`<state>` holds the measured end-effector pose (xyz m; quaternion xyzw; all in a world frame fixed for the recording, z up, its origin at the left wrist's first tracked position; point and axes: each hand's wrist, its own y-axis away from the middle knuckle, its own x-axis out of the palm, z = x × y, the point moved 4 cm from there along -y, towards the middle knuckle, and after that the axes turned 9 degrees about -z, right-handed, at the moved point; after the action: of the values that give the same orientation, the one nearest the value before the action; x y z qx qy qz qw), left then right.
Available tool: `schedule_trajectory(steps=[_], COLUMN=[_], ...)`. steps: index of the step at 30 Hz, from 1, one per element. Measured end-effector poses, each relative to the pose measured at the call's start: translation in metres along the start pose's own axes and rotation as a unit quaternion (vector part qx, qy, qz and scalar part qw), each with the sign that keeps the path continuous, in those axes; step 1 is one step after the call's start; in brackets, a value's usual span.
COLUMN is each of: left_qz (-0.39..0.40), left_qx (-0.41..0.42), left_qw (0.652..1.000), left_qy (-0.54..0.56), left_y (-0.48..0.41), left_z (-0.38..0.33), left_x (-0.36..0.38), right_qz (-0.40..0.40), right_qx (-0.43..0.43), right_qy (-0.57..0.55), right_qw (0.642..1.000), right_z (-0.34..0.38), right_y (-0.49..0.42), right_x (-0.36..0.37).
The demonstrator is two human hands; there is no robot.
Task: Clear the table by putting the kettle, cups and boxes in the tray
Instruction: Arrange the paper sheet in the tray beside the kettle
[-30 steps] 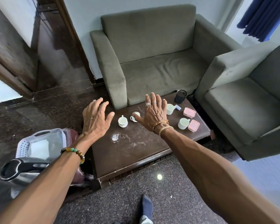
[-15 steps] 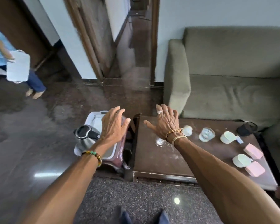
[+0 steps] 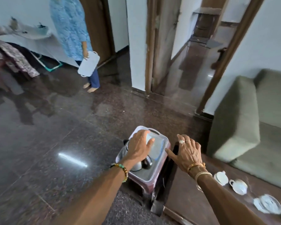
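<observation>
Found kettle (image 3: 137,167) in tray (image 3: 161,144) on stool (image 3: 148,184), at 9 o'clock off table (image 3: 182,200), probably parked there for easy reach. Saw left hand (image 3: 139,147) spread flat above kettle and right hand (image 3: 187,154) splayed, both holding nothing. Noted cups (image 3: 238,186) at 4 o'clock of right hand, blurred. Could not find boxes; out of frame.

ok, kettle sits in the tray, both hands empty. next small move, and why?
Probably swing the right hand to the nearest white cup on the table and grip it. The kettle is in the tray, the left hand hovers over it holding nothing, and cups are left on the table by the right forearm.
</observation>
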<state>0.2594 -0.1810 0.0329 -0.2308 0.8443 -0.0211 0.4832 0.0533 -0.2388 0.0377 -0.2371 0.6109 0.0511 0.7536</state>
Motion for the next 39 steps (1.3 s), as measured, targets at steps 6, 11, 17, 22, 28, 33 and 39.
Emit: schedule_trajectory(steps=[6, 11, 17, 22, 28, 33, 39], left_qz=[-0.008, -0.006, 0.011, 0.023, 0.082, 0.164, 0.290], left_qx=[0.001, -0.021, -0.023, -0.027, -0.040, -0.045, -0.038], left_qw=[1.000, 1.000, 0.999, 0.999, 0.995, 0.984, 0.952], left_qy=[0.002, -0.011, -0.021, -0.024, -0.034, -0.044, -0.087], left_y=[-0.037, -0.061, -0.089, -0.109, -0.147, -0.174, -0.178], left_z=[0.011, 0.024, 0.034, 0.044, 0.083, 0.125, 0.166], left_x=[0.001, 0.025, 0.066, 0.091, 0.129, 0.178, 0.227], right_qz=[0.004, 0.053, 0.088, 0.110, 0.136, 0.176, 0.247], right_qx=[-0.017, -0.024, -0.027, -0.029, -0.002, 0.066, 0.141], right_qy=[-0.003, -0.016, -0.017, -0.014, -0.012, -0.025, -0.064], right_qw=[1.000, 0.998, 0.996, 0.993, 0.991, 0.982, 0.957], right_z=[0.022, 0.019, 0.000, -0.010, -0.011, -0.008, 0.001], right_y=[-0.042, -0.062, -0.090, -0.116, -0.141, -0.138, -0.121], right_x=[0.017, 0.048, 0.079, 0.103, 0.149, 0.203, 0.258])
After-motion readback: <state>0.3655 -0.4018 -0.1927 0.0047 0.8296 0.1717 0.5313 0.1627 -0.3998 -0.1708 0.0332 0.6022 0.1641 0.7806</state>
